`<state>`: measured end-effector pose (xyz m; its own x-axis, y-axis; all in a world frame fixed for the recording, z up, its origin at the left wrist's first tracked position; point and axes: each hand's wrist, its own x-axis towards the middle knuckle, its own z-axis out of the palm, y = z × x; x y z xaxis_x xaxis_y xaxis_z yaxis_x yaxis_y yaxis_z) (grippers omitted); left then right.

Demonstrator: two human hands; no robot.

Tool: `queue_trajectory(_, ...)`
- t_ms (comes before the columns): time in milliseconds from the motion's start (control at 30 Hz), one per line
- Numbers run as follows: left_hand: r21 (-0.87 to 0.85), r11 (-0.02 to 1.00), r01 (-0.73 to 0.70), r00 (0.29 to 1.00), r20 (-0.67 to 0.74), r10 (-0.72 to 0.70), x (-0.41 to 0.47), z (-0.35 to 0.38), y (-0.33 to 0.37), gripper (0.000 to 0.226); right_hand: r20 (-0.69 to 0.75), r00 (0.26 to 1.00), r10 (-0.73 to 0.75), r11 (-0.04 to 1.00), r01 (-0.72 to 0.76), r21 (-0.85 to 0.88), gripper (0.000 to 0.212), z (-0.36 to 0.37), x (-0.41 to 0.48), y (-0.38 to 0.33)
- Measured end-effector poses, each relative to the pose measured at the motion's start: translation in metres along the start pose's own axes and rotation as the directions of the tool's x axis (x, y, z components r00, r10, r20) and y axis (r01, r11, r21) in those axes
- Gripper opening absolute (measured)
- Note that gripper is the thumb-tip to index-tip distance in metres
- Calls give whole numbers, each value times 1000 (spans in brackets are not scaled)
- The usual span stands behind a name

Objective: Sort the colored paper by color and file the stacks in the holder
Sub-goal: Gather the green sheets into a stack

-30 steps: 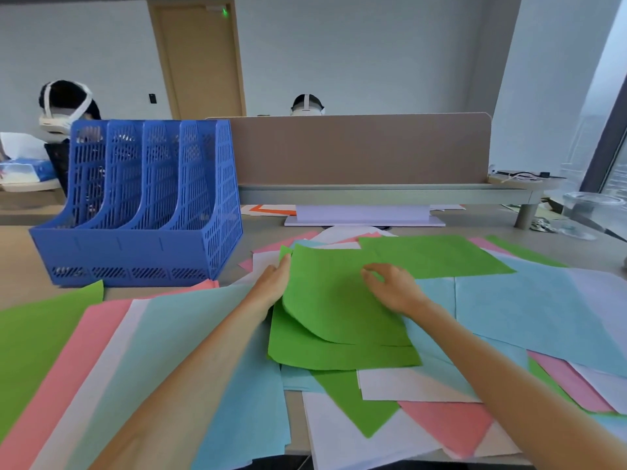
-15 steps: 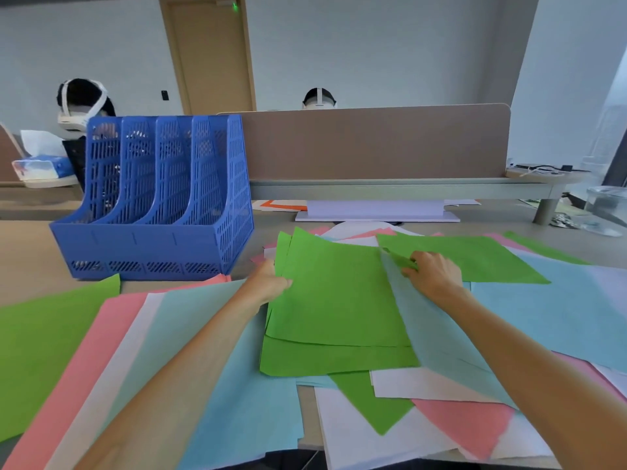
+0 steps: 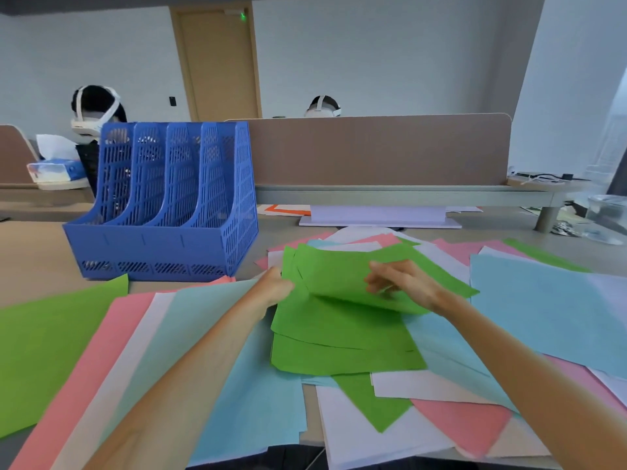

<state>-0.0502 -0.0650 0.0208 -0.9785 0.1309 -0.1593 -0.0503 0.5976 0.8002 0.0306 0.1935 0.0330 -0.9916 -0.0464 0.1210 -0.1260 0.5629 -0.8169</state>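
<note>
A stack of green sheets (image 3: 336, 337) lies in the middle of the desk. My left hand (image 3: 276, 289) grips the stack's left edge. My right hand (image 3: 402, 284) pinches another green sheet (image 3: 342, 273), which curls above the stack. Loose blue paper (image 3: 543, 307), pink paper (image 3: 464, 425), white paper (image 3: 366, 432) and more green paper (image 3: 47, 344) cover the desk around the stack. The blue four-slot file holder (image 3: 163, 212) stands at the back left, its slots showing no paper.
A brown desk divider (image 3: 380, 150) runs behind the papers, with a white stand (image 3: 376, 217) in front of it. Two people wearing headsets sit beyond it. A tissue box (image 3: 56, 171) sits far left. A clear container (image 3: 607, 215) stands far right.
My right hand has pulled a green sheet from the right-hand pile leftward over the green stack. My left hand has stayed on the stack's left edge. The camera has moved closer.
</note>
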Motion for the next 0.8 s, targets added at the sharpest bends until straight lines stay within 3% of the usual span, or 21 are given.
queue_trajectory(100, -10, 1000, 15, 1000, -15, -15, 16, -1, -11, 36, -166, 984, 56, 918, -117, -380, 96, 0, 2, 11)
queue_trajectory(167, -23, 1000, 14, 999, -29, -14, 0, -2, -2, 23, -93, 987, 134, 755, -162, -635, 93, 7, 3, 15)
queue_trajectory(233, -46, 999, 11, 999, -38, -13, -15, -1, 8, 16, 55, 981, 189, 648, -83, -757, 80, 16, 5, 18)
queue_trajectory(300, -48, 999, 5, 1000, -25, -6, -22, -1, 13, 14, 161, 965, 207, 654, -14, -756, 70, 19, 7, 18)
queue_trajectory(400, -60, 998, -16, 1000, -12, 15, -21, -2, 13, 26, 298, 927, 228, 741, 34, -670, 60, 13, 12, 10)
queue_trajectory(467, -77, 997, -24, 1000, -4, 24, -21, -3, 16, 37, 415, 880, 231, 776, 90, -624, 64, 10, 14, 5)
queue_trajectory(600, -79, 994, -76, 996, 41, 80, -18, -2, 18, 38, 556, 813, 175, 887, 115, -447, 75, 6, 12, -2)
queue_trajectory(667, -62, 989, -133, 988, 65, 137, -20, 2, 20, 47, 458, 882, 111, 925, 77, -372, 71, 10, 13, 1)
queue_trajectory(733, -9, 974, -225, 974, 11, 225, -29, 6, 25, 56, 99, 994, 49, 960, -20, -279, 61, 15, 15, 10)
queue_trajectory(800, -1, 931, -365, 928, -83, 364, -40, 4, 32, 54, -319, 945, 67, 979, -124, -161, 69, 15, 15, 13)
